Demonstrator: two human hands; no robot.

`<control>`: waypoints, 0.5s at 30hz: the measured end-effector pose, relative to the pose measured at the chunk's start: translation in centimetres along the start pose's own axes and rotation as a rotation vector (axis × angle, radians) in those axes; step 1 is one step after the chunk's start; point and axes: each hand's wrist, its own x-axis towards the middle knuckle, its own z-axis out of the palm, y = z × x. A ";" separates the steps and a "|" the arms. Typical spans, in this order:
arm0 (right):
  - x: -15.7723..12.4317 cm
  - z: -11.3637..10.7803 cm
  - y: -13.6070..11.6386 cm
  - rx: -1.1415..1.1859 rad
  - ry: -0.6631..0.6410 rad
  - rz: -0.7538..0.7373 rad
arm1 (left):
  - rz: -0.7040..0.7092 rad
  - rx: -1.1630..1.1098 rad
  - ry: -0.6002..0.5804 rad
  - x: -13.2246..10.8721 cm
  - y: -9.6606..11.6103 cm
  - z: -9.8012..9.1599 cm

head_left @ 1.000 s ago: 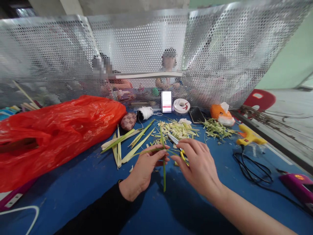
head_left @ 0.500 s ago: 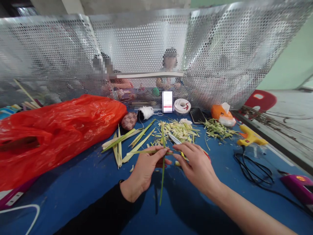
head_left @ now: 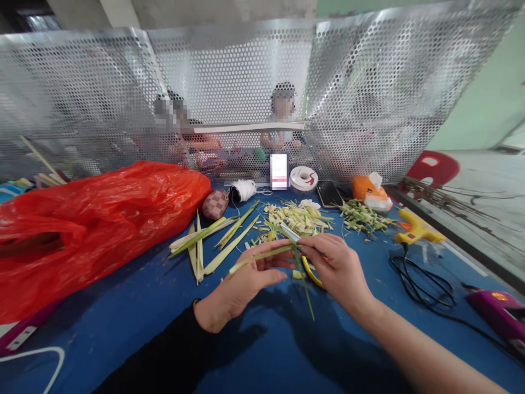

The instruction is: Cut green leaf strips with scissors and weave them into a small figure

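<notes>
My left hand (head_left: 241, 284) and my right hand (head_left: 338, 268) meet over the blue table (head_left: 135, 306), each pinching crossed green leaf strips (head_left: 266, 253). One strip runs left from my fingers, another hangs down and right to about (head_left: 305, 290). Yellow-handled scissors (head_left: 305, 262) lie on the table under my right hand, blade pointing up-left. Cut leaf strips (head_left: 213, 235) lie just beyond my left hand.
A big red plastic bag (head_left: 94, 219) fills the left. Leaf scraps (head_left: 299, 216), a thread spool (head_left: 243, 190), tape roll (head_left: 303, 178), phone (head_left: 330, 192), yellow glue gun (head_left: 416, 230) with black cord (head_left: 426, 284), purple tool (head_left: 498, 312). Perforated metal screen (head_left: 246, 87) behind; two people beyond it.
The hanging strip has swung from pointing straight down to slanting down-right. My left fingers have opened out a little and my right hand has drawn the crossing point rightward.
</notes>
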 end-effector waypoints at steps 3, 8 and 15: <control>0.2 -0.3 0.3 -0.019 0.032 -0.003 | -0.004 -0.020 -0.250 -0.1 1.3 -1.4; 0.2 -0.3 0.1 -0.012 0.015 -0.049 | 0.013 -0.075 -0.323 -0.2 2.6 -2.8; 0.0 -0.2 -0.6 0.055 0.016 0.015 | -0.013 0.133 -0.445 -1.4 3.8 -2.5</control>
